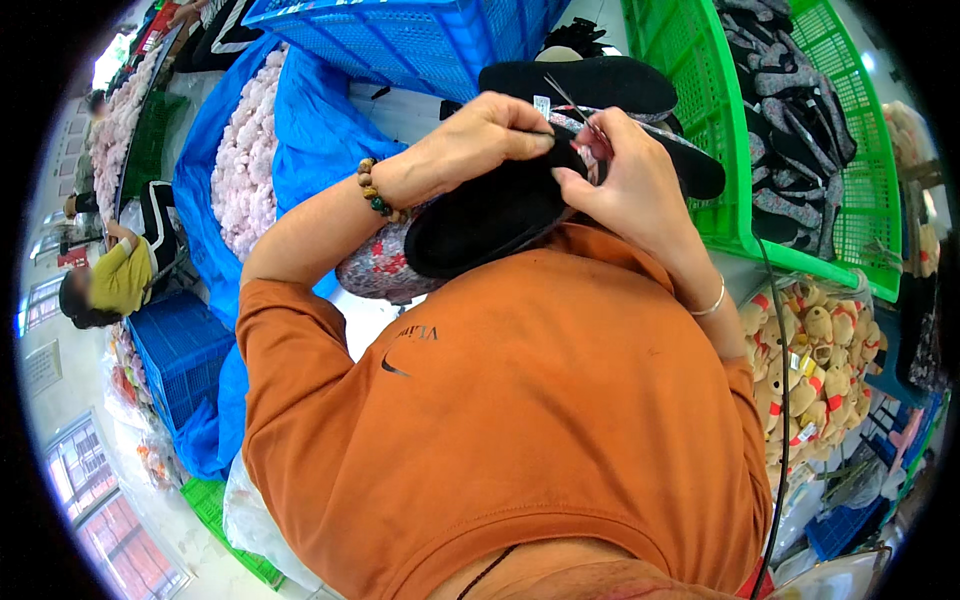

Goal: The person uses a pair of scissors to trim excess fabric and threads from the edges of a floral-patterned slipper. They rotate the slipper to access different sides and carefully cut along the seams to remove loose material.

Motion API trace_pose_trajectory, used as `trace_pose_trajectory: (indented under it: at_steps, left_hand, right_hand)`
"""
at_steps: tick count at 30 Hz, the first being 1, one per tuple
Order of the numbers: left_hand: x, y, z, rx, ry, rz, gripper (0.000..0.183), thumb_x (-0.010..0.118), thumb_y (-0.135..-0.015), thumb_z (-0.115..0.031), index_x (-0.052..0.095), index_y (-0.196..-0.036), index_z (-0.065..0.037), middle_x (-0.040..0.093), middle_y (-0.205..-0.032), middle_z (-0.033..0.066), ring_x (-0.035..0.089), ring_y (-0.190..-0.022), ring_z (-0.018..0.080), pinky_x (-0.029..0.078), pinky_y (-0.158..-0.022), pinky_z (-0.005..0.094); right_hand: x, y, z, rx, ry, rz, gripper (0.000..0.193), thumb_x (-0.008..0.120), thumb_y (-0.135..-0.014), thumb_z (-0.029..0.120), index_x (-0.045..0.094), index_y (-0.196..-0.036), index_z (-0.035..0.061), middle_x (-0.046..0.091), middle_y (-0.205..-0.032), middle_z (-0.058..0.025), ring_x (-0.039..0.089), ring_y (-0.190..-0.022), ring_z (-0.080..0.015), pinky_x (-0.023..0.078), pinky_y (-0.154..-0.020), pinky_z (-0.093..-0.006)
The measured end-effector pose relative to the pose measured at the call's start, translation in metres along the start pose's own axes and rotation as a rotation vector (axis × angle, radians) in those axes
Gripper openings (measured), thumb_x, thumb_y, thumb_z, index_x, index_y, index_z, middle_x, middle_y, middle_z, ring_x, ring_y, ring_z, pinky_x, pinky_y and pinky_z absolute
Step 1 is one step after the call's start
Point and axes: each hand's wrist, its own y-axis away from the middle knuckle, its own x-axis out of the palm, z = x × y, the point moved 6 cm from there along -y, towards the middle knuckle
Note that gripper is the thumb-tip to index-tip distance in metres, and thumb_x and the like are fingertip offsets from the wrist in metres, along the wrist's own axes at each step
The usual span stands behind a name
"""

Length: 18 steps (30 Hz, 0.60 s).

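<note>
A slipper (385, 262) with grey patterned fabric, red flowers and a black lining lies across the front of my chest. My left hand (470, 140) is closed, thumb and fingertips pinching the slipper's black edge at its far right end. Close by, my right hand (635, 175) is closed around thin scissors (563, 92), whose pointed metal blades stick out up and to the left. The right thumb is beside that same slipper edge; the exact contact is hidden. Just beyond my hands lie more black-soled slippers (610, 82), and a small white tag (542, 104) shows between them.
A blue crate (400, 40) stands ahead, and a green crate (740, 190) of slipper pieces (790, 120) stands right. Blue sheeting (310, 130) surrounds fluffy pink items (245, 165) at left. Tan plush items (815, 350) fill a bag at right. Another person (122, 268) sits far left.
</note>
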Motion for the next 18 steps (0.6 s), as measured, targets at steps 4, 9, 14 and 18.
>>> trace_pose_trajectory:
  at_steps: [4, 9, 14, 18]
  left_hand:
    - [-0.025, -0.011, -0.037, 0.285, -0.241, -0.238, 0.017, 0.058, -0.090, -0.013, 0.065, -0.098, -0.001, 0.062, -0.082, -0.0030, 0.054, -0.074, 0.0020, 0.045, -0.065, 0.0174]
    - [-0.027, -0.003, -0.084, 0.697, -0.740, -0.428, 0.012, 0.061, -0.084, -0.007, 0.064, -0.094, -0.001, 0.059, -0.076, 0.0039, 0.058, -0.071, 0.0149, 0.046, -0.066, 0.0250]
    - [-0.026, -0.003, -0.095, 0.921, -0.863, -0.317, 0.008, 0.062, -0.083, -0.009, 0.064, -0.090, -0.005, 0.054, -0.112, 0.0088, 0.048, -0.112, 0.0245, 0.034, -0.098, 0.0351]
    - [-0.024, -0.025, -0.071, 0.657, -0.076, 0.202, 0.016, 0.058, -0.089, -0.019, 0.064, -0.089, -0.004, 0.047, -0.131, 0.0107, 0.043, -0.122, 0.0205, 0.031, -0.103, 0.0346]
  right_hand:
    - [-0.010, -0.013, -0.008, -0.063, 0.014, -0.280, 0.036, 0.072, -0.068, 0.016, 0.054, -0.094, -0.0016, 0.062, -0.083, -0.0147, 0.063, -0.075, -0.0291, 0.051, -0.067, -0.0355]
    - [-0.035, -0.033, -0.013, -0.229, -0.012, -0.450, 0.021, 0.063, -0.077, 0.002, 0.061, -0.098, 0.0022, 0.063, -0.086, -0.0142, 0.063, -0.071, -0.0267, 0.049, -0.066, -0.0309]
    - [-0.030, -0.041, -0.035, -0.067, -0.548, -0.155, 0.017, 0.063, -0.081, -0.001, 0.065, -0.098, 0.0017, 0.064, -0.084, -0.0036, 0.058, -0.068, -0.0111, 0.045, -0.060, -0.0222]
    - [-0.010, -0.031, -0.050, 0.120, -1.104, 0.037, 0.016, 0.064, -0.083, 0.001, 0.062, -0.099, 0.0065, 0.057, -0.079, 0.0048, 0.046, -0.056, -0.0017, 0.033, -0.046, -0.0159]
